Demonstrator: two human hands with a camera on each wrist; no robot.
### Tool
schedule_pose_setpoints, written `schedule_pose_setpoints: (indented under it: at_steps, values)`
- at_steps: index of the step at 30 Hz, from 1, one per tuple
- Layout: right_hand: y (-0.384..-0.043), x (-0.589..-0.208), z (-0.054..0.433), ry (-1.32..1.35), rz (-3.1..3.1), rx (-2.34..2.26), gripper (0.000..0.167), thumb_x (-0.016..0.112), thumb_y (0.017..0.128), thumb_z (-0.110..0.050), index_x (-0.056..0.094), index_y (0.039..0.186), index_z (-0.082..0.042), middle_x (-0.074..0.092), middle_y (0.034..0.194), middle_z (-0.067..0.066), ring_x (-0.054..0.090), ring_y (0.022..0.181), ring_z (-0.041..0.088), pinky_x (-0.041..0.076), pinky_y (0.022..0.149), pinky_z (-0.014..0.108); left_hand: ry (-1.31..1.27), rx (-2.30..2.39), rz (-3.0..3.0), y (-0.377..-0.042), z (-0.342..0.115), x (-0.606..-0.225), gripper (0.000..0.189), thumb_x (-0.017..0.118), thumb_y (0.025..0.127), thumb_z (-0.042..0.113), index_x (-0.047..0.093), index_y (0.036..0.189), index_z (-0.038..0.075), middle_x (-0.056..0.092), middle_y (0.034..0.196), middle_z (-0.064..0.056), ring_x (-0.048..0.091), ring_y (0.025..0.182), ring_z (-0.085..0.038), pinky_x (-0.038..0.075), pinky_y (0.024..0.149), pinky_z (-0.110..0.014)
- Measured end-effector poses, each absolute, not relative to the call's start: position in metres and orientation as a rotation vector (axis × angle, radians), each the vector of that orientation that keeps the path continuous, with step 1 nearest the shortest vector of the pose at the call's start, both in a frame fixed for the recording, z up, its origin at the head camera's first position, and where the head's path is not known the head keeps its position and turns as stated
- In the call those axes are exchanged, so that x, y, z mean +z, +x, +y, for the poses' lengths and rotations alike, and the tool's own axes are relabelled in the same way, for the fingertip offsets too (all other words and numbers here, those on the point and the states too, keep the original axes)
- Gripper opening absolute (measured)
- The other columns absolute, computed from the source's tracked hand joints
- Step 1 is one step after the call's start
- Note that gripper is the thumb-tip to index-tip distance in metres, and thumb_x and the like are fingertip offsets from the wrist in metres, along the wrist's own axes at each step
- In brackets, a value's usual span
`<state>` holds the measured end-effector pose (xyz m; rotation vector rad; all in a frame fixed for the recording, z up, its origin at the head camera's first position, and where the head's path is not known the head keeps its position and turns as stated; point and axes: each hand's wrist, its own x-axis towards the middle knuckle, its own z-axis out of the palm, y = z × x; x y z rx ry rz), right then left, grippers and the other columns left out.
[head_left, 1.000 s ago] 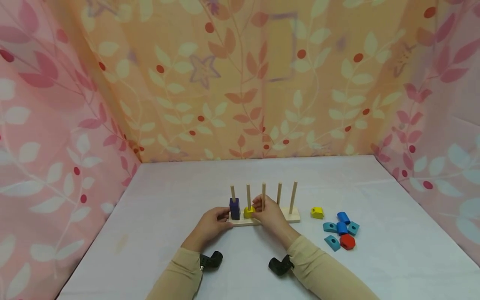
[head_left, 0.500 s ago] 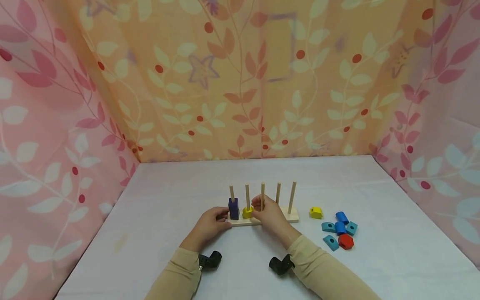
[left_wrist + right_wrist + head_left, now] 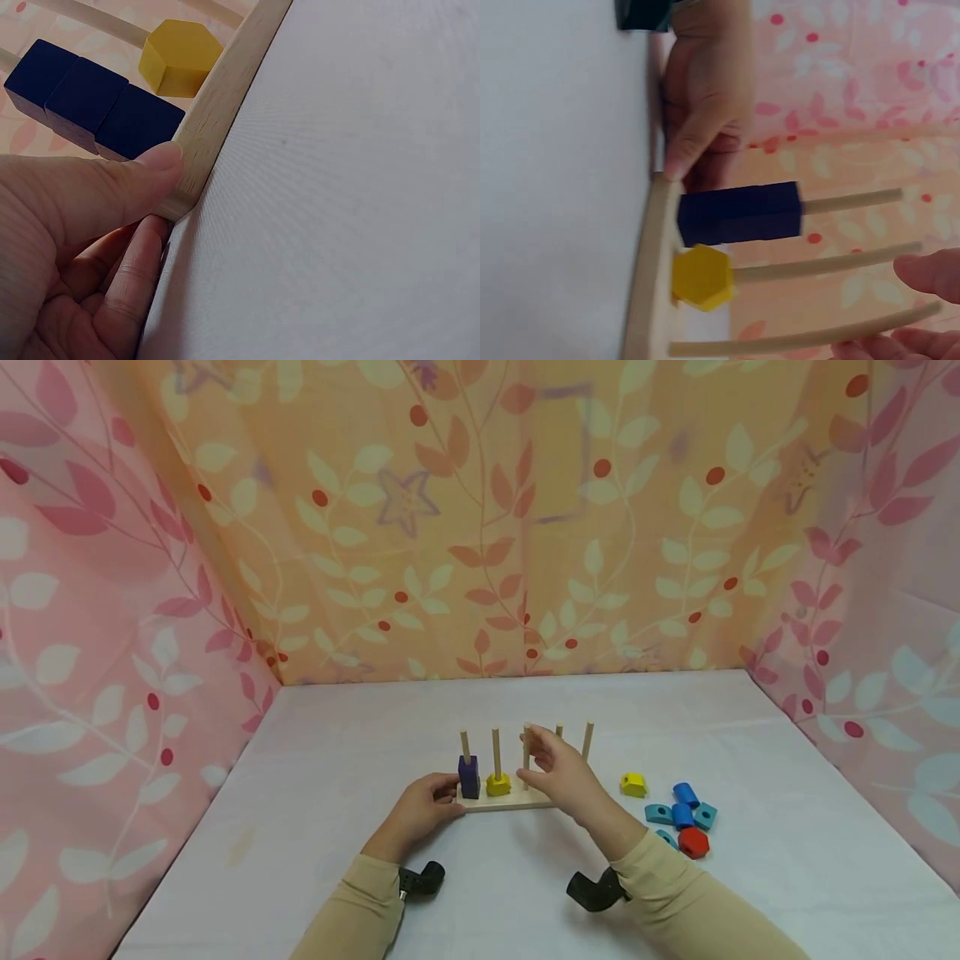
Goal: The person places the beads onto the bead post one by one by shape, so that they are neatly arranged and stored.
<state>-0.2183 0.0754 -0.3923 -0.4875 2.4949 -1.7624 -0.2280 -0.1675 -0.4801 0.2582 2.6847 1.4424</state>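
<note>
Trouble could start at the third peg (image 3: 527, 758): my right hand (image 3: 566, 772) is right at it, thumb and fingertips spread wide with nothing I can see gripped between them, though I cannot tell whether they touch it. Pulling away carelessly, I could hook the third peg and tip the base (image 3: 502, 805). My left hand (image 3: 423, 806) pinches the end of the base beside the stack (image 3: 469, 780); a slack pinch there would let everything twist. The yellow block (image 3: 498, 786) sits low on the second peg (image 3: 496, 752), the stack on the first peg (image 3: 465, 742), so a knock might jolt both. My right sleeve (image 3: 697, 893) partly hides a teal block (image 3: 666, 838); lowered, it could scatter that and the red block (image 3: 693, 842), and set the cylinders (image 3: 686, 794) rolling.
</note>
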Motion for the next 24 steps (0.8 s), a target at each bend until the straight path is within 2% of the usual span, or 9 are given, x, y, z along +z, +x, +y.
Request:
schedule_pose_setpoints:
  at_steps: [5, 11, 15, 20, 24]
  values:
    - [-0.211, -0.370, 0.093, -0.603, 2.453, -1.767, 0.061, 0.064, 0.083, -0.002, 0.036, 0.137, -0.002, 0.046, 0.132, 0.018, 0.043, 0.124, 0.030, 0.032, 0.104, 0.043, 0.242, 1.430, 2.690, -0.228, -0.168, -0.478, 0.051, 0.074, 0.076, 0.013, 0.056, 0.123, 0.003, 0.060, 0.109, -0.008, 0.056, 0.100, -0.018, 0.049, 0.087, -0.028]
    - [-0.210, -0.349, 0.116, -0.675, 2.527, -1.742, 0.051, 0.065, 0.084, -0.007, 0.045, 0.132, -0.006, 0.049, 0.128, 0.014, 0.049, 0.117, 0.031, 0.042, 0.097, 0.040, 0.223, 1.430, 2.694, -0.230, -0.167, -0.480, 0.051, 0.074, 0.076, 0.014, 0.056, 0.123, 0.005, 0.060, 0.108, -0.007, 0.057, 0.100, -0.018, 0.049, 0.087, -0.028]
    - [-0.214, -0.343, 0.135, -0.635, 2.565, -1.751, 0.041, 0.063, 0.085, -0.006, 0.050, 0.124, -0.005, 0.052, 0.121, 0.013, 0.054, 0.106, 0.031, 0.050, 0.086, 0.029, 0.220, 1.454, 2.678, -0.230, -0.166, -0.482, 0.051, 0.074, 0.076, 0.012, 0.056, 0.123, 0.004, 0.060, 0.109, -0.008, 0.057, 0.101, -0.019, 0.049, 0.087, -0.029]
    - [-0.223, -0.346, 0.162, -0.521, 2.701, -1.675, 0.026, 0.062, 0.087, -0.008, 0.055, 0.112, -0.003, 0.057, 0.109, 0.013, 0.057, 0.094, 0.024, 0.050, 0.077, 0.018, 0.226, 1.456, 2.680, -0.230, -0.166, -0.484, 0.051, 0.075, 0.075, 0.012, 0.057, 0.122, 0.004, 0.060, 0.110, -0.009, 0.057, 0.101, -0.019, 0.049, 0.087, -0.028]
    - [-0.231, -0.356, 0.185, -0.417, 2.784, -1.548, 0.024, 0.061, 0.088, -0.014, 0.057, 0.109, -0.002, 0.060, 0.106, 0.014, 0.057, 0.093, 0.024, 0.051, 0.081, 0.028, 0.240, 1.437, 2.702, -0.231, -0.165, -0.484, 0.051, 0.074, 0.076, 0.012, 0.057, 0.122, 0.003, 0.060, 0.110, -0.009, 0.057, 0.101, -0.019, 0.049, 0.086, -0.028]
